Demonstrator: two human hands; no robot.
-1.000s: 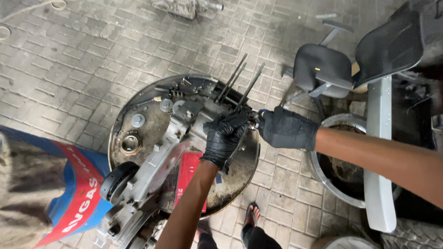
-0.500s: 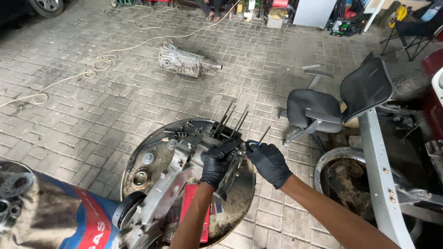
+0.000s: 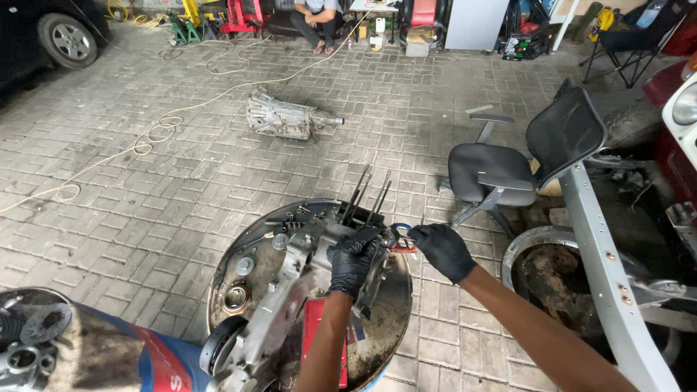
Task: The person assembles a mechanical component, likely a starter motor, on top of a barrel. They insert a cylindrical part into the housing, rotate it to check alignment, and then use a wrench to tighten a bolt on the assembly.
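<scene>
Both my hands wear black gloves. My left hand (image 3: pixel 353 261) grips the upper end of a grey metal engine casing (image 3: pixel 290 297) that lies in a round metal drum lid (image 3: pixel 385 327). Several long dark studs (image 3: pixel 367 196) stick up from the casing just above that hand. My right hand (image 3: pixel 443 250) holds pliers with red and blue handles (image 3: pixel 399 238), their tip touching the casing next to my left hand.
A gearbox (image 3: pixel 287 116) lies on the paved floor farther off, with a yellow cable (image 3: pixel 145 138) running past it. A black office chair (image 3: pixel 523 167) stands at right, beside a grey metal beam (image 3: pixel 602 261) and a second drum (image 3: pixel 544 276). A person sits at the far back (image 3: pixel 316 18).
The camera has tilted up, showing more of the yard. My right hand has drawn slightly back to the right of the casing; my left hand stays on it.
</scene>
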